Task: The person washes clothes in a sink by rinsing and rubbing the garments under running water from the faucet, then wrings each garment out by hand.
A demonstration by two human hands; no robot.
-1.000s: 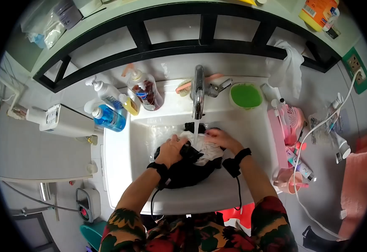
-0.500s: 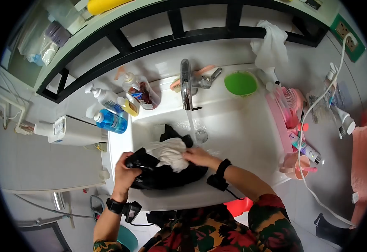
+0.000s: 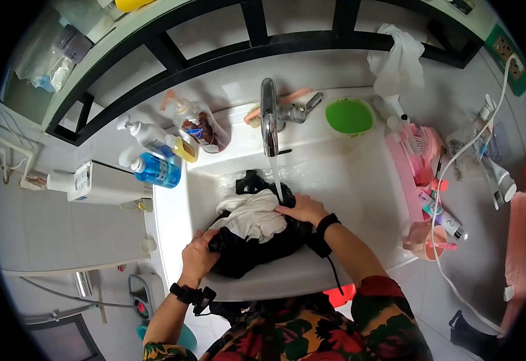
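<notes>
In the sink (image 3: 359, 240) lies a bunched black cloth (image 3: 248, 262), glossy in places, with a crumpled white cloth (image 3: 254, 216) on top of it. My left hand (image 3: 199, 254) is closed on the black cloth's left edge. On the other side my right hand (image 3: 302, 210) grips the right edge of the bundle, its thumb by the white cloth and its fingers partly hidden behind the black cloth. Water runs from the faucet (image 3: 269, 120) in a thin stream onto the back of the bundle, close to my right fingers.
Several bottles, including a blue pump bottle (image 3: 157, 170), line the sink's left rim. A green soap dish (image 3: 350, 117) sits at the back right. Along the right rim are a pink organizer (image 3: 404, 177) and a pink cup (image 3: 422, 240). A white cable (image 3: 437, 210) hangs nearby.
The bundle has shifted right, under the water stream. Both hands moved right with it; the right hand now grips the bundle's right edge instead of pinching the white cloth.
</notes>
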